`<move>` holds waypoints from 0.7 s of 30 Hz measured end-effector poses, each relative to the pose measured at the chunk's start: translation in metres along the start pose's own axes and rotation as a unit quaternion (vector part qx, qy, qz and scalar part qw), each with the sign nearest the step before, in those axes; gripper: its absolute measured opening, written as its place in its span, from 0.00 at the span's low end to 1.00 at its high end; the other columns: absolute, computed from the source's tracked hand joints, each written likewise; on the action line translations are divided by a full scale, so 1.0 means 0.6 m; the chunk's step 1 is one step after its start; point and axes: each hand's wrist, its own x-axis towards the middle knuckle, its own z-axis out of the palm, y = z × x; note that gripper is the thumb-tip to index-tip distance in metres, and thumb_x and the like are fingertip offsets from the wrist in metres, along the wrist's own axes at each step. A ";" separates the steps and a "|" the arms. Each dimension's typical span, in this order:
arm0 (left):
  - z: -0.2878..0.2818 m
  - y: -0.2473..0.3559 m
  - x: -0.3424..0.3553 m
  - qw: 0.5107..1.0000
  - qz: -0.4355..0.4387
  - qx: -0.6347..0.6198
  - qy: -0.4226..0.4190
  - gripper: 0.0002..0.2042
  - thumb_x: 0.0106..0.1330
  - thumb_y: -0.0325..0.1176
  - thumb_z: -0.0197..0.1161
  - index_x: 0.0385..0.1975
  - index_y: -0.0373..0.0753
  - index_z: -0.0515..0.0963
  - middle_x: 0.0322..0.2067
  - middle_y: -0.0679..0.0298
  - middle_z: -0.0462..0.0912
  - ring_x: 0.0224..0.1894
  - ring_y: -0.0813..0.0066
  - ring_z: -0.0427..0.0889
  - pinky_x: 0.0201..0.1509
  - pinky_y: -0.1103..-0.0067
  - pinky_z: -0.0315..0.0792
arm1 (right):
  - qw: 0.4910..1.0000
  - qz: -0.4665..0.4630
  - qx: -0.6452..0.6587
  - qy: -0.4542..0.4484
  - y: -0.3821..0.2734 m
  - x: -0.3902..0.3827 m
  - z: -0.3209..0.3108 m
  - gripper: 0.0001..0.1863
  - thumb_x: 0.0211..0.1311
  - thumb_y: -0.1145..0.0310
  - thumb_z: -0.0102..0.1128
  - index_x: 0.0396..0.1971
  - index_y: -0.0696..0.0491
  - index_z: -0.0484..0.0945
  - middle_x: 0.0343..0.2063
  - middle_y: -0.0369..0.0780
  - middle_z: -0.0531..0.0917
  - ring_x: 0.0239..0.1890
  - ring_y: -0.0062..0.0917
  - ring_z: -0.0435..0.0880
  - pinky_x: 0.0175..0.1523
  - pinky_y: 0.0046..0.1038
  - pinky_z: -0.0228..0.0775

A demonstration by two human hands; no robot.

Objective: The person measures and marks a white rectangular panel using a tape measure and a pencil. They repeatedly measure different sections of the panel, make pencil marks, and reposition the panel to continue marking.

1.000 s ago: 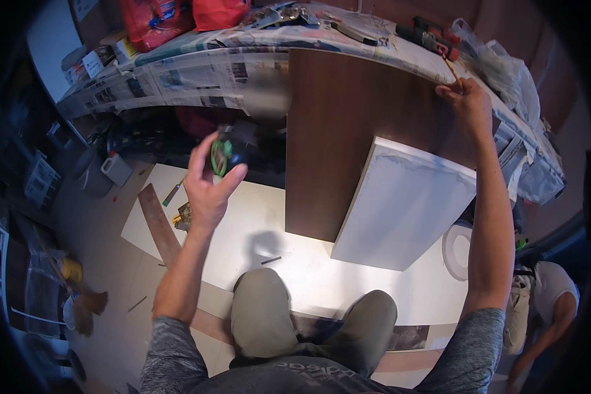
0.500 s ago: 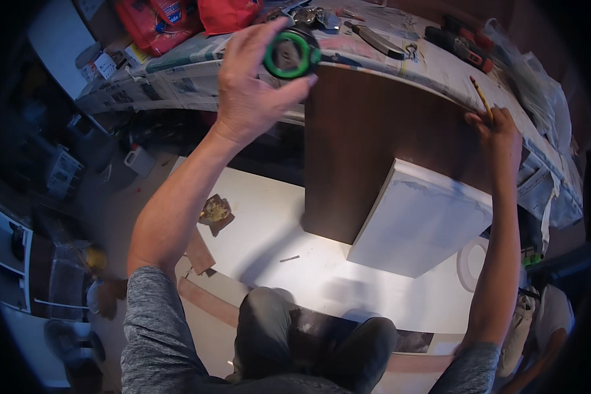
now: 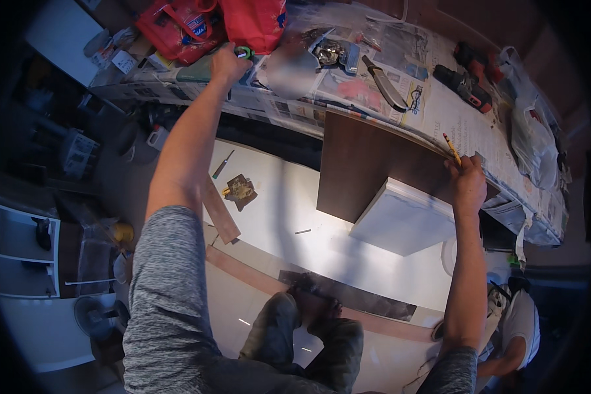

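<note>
Left hand [image 3: 226, 64] up on table [image 3: 440, 118], fingers curled round green tape measure [image 3: 244, 52] beside red bags [image 3: 177, 26]. Right hand [image 3: 467, 184] pinching pencil [image 3: 451, 148], resting on brown board [image 3: 368, 164] edge.

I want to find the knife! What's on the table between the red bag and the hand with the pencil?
In the head view, between the red bag and the right hand lie a clear packet of metal bits and a big knife, on newspaper.

Left arm stretched long toward upper left of the frame, left hand [image 3: 228, 64] curled shut, fingers closed. Right arm raised straight at right of the frame, right hand [image 3: 467, 186] pinched, knuckles up.
</note>
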 end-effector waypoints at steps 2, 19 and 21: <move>0.012 -0.004 -0.006 0.999 -0.013 0.048 -0.018 0.43 0.52 0.47 0.85 0.67 0.32 0.78 0.60 0.41 0.85 0.63 0.44 0.86 0.67 0.61 0.79 | 1.000 -0.001 0.001 -0.006 0.000 0.004 0.000 0.17 0.67 0.52 0.75 0.39 0.51 0.86 0.44 0.42 0.84 0.41 0.49 0.90 0.44 0.50 0.83; -0.027 0.009 -0.034 0.982 0.029 0.039 -0.185 0.64 0.46 0.56 0.90 0.75 0.19 0.60 0.73 0.22 0.64 0.67 0.32 0.80 0.71 0.61 0.78 | 0.995 0.001 -0.069 -0.075 -0.012 0.016 -0.007 0.14 0.71 0.53 0.71 0.39 0.50 0.85 0.45 0.42 0.86 0.41 0.51 0.91 0.44 0.52 0.84; -0.037 0.007 -0.039 0.980 0.046 0.051 -0.188 0.64 0.47 0.52 0.91 0.77 0.19 0.58 0.75 0.19 0.58 0.68 0.31 0.80 0.71 0.61 0.78 | 0.990 0.015 -0.093 -0.107 -0.029 0.021 -0.020 0.16 0.71 0.52 0.71 0.43 0.49 0.87 0.47 0.42 0.86 0.44 0.50 0.91 0.46 0.52 0.84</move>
